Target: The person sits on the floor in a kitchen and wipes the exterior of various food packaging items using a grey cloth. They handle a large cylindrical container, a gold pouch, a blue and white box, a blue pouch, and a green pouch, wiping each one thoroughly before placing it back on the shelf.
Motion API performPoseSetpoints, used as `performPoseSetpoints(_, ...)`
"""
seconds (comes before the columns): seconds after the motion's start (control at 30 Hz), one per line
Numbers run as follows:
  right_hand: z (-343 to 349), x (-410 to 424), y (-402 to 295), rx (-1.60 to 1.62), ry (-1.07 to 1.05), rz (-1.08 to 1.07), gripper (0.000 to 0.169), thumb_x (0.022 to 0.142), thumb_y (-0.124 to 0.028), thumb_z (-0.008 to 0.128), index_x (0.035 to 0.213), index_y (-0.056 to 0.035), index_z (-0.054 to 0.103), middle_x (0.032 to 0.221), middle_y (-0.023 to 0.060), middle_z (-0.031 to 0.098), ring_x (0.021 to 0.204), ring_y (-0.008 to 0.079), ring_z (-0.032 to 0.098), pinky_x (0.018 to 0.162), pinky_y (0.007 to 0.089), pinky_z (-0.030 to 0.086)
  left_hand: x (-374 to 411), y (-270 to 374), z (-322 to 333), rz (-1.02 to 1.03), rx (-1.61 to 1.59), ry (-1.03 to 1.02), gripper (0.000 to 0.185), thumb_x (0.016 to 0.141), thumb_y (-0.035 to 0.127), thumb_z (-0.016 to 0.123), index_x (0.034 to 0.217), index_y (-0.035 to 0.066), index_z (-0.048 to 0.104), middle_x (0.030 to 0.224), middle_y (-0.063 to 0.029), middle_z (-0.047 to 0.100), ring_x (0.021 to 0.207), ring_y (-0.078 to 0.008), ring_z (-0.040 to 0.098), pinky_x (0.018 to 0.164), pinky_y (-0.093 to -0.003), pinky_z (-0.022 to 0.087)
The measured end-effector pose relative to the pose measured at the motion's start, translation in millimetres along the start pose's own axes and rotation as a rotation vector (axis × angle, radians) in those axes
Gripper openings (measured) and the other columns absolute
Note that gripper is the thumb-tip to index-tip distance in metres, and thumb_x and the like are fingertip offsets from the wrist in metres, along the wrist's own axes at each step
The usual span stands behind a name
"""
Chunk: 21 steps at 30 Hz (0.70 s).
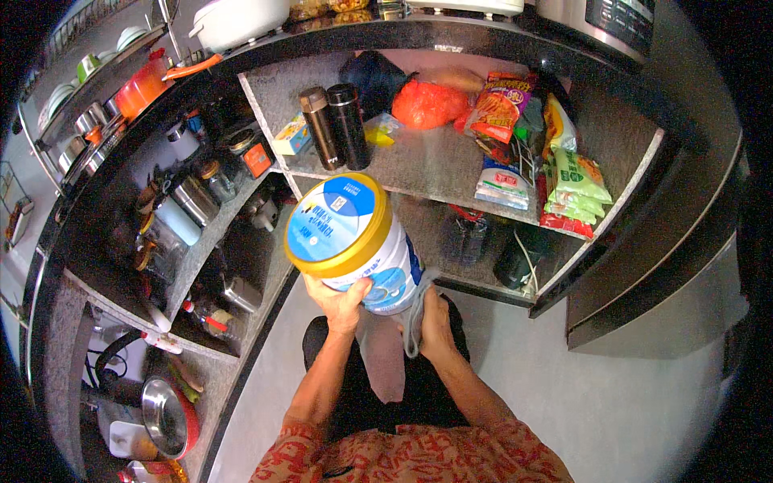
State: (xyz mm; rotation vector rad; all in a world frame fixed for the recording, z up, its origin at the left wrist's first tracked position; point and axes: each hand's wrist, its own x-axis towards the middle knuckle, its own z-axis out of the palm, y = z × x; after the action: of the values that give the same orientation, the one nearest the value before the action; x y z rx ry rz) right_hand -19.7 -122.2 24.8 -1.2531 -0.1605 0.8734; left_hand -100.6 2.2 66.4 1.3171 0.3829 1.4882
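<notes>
In front of my body I hold a large cylindrical tin [386, 281], white and blue with a gold-rimmed blue lid [331, 217] that bears writing. The tin tilts, its lid turned up and to the left. My left hand [341, 305] grips the lower left side, thumb across the front. By the tin's lower right side, my right hand [436, 323] has hold of a thin grey cloth [412, 329], part of which hangs in a loop. Some of that hand's fingers are hidden behind the cloth and the tin.
Ahead, an open cabinet shelf [416, 172] carries two tumblers [335, 127], an orange-red plastic bag [430, 104] and several food packets [574, 181]. Shelves on the left hold jars, flasks and a steel basin [166, 416]. A dark countertop edge [386, 39] runs above.
</notes>
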Motion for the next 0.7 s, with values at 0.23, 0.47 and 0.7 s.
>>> performPoseSetpoints(0.23,-25,6,-21,-0.375,-0.183,-0.165,0.047,0.087,-0.042,0.048,0.094,0.0032,0.06,0.09,0.0132,0.062,0.084,0.0233,0.057,0.076,0.0358,0.043,60,-20,62,0.083,0.001,-0.145,0.089,0.053,0.018,0.085,0.126,0.002,0.035,0.113,-0.0096,0.049,0.105,-0.0211,0.049,0.092,-0.0345,0.039)
performPoseSetpoints(0.47,-46,28,-23,-0.308,-0.04,-0.058,0.064,0.082,-0.054,0.05,0.107,0.0047,0.057,0.105,0.0176,0.059,0.099,0.029,0.054,0.088,0.0361,0.039,112,-53,121,0.139,0.02,-0.175,0.096,0.054,0.015,0.085,0.13,0.0,0.028,0.117,-0.0139,0.049,0.105,-0.0226,0.05,0.092,-0.0348,0.04)
performPoseSetpoints(0.7,-86,47,7,-0.355,0.09,0.085,0.071,0.079,-0.058,0.051,0.113,0.0052,0.053,0.119,0.0204,0.052,0.11,0.032,0.05,0.094,0.0391,0.037,140,-99,149,0.162,0.026,-0.132,0.1,0.052,0.014,0.086,0.13,-0.001,0.026,0.117,-0.015,0.048,0.106,-0.0235,0.048,0.093,-0.0352,0.039)
